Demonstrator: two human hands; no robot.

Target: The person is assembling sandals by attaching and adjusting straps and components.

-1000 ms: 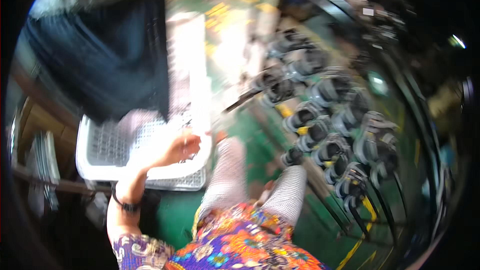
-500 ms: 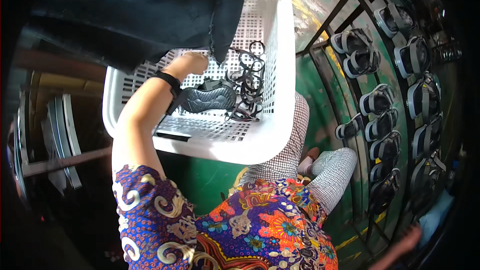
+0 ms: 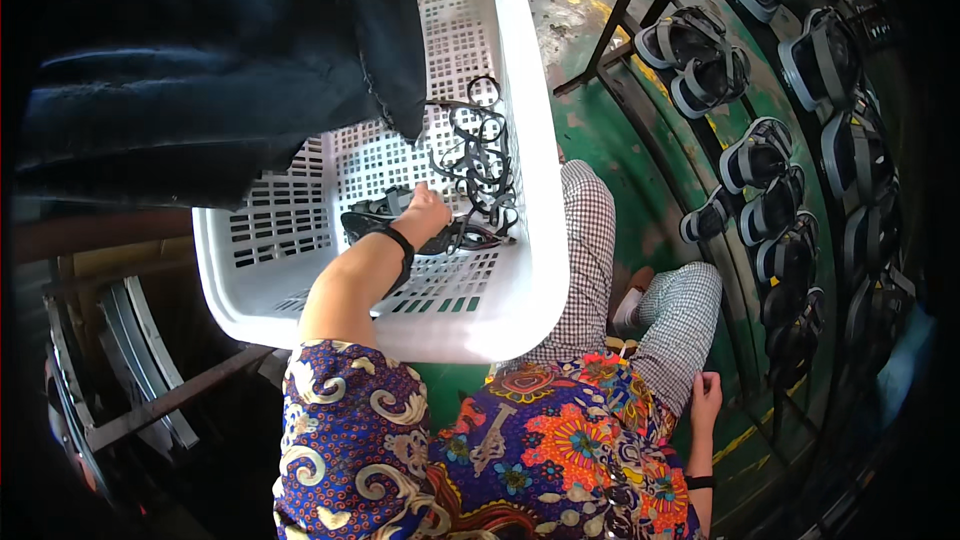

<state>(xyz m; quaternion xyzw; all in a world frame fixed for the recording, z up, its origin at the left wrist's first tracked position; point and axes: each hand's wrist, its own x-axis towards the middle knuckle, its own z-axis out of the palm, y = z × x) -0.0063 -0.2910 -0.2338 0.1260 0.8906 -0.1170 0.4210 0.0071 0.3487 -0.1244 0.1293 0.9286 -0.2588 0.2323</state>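
My left hand (image 3: 425,215) reaches down into a white perforated plastic basket (image 3: 545,260), its fingers closed on the strap side of a black sandal (image 3: 366,224). The palm hides part of that sandal, which lies on the basket floor. Just right of it, a tangle of thin black loops or straps (image 3: 485,165) stretches along the basket's right side. My right hand (image 3: 707,398) is beside my right thigh, away from the basket, with fingers curled and nothing visible in them.
Black sheet material (image 3: 220,70) drapes over the basket's far left part. To the right, a metal rack (image 3: 640,80) carries rows of sandals (image 3: 765,155). On the left stands a metal frame with curved pale strips (image 3: 145,340). My checkered trouser legs (image 3: 588,250) adjoin the basket.
My left hand has come down and nearer, onto the sandal, whose patterned sole no longer faces up. My right hand has moved in from the lower right to my thigh. The view has shifted.
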